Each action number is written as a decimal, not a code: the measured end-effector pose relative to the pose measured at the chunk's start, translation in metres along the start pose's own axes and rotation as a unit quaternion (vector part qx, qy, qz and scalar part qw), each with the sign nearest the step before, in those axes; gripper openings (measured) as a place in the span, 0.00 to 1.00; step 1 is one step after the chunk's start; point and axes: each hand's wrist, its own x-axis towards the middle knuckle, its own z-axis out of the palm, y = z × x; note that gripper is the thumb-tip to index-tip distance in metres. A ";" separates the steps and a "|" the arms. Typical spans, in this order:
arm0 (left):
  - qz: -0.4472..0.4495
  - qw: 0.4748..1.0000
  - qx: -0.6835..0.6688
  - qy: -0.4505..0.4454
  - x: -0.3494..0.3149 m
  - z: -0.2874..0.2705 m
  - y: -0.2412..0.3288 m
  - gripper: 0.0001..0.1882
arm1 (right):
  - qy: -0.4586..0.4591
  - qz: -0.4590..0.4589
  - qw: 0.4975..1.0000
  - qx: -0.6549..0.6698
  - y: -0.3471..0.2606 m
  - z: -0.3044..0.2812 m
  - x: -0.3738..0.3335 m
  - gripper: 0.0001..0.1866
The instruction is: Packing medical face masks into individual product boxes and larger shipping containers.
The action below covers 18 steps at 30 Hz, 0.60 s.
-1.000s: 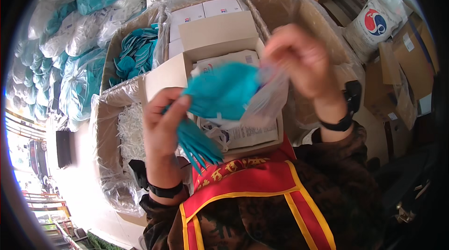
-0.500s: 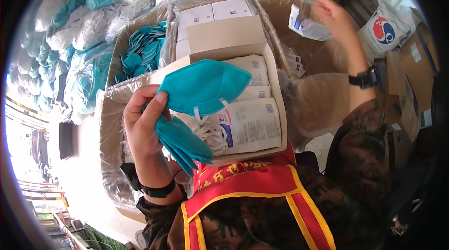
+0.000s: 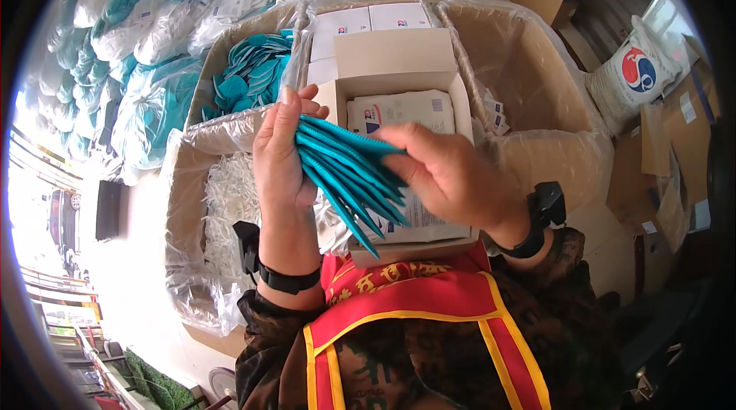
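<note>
Cradling flat-folded teal fabric masks (image 3: 349, 171) in left hand (image 3: 279, 158) with curled fingers, pinching same in right hand (image 3: 458, 174); probably light, springy, best gripped along ribbed seams (image 3: 346, 132).

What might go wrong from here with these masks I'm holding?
The teal face masks are fanned out between the left hand and right hand, so one might slip loose. It could then fall into the plastic-lined carton of white strands. The white ear loops below the masks might tangle or snag on the open box.
</note>
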 end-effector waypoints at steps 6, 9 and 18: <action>-0.011 0.999 -0.025 0.040 0.007 -0.002 -0.003 0.15 | -0.059 -0.062 0.994 -0.075 -0.016 0.003 -0.006 0.41; -0.014 0.996 -0.051 0.073 0.009 0.010 -0.001 0.15 | -0.045 -0.094 0.984 -0.147 -0.023 0.016 -0.004 0.45; -0.012 0.983 0.139 -0.120 -0.083 -0.008 -0.003 0.34 | -0.133 0.106 0.966 0.192 -0.009 -0.028 -0.036 0.42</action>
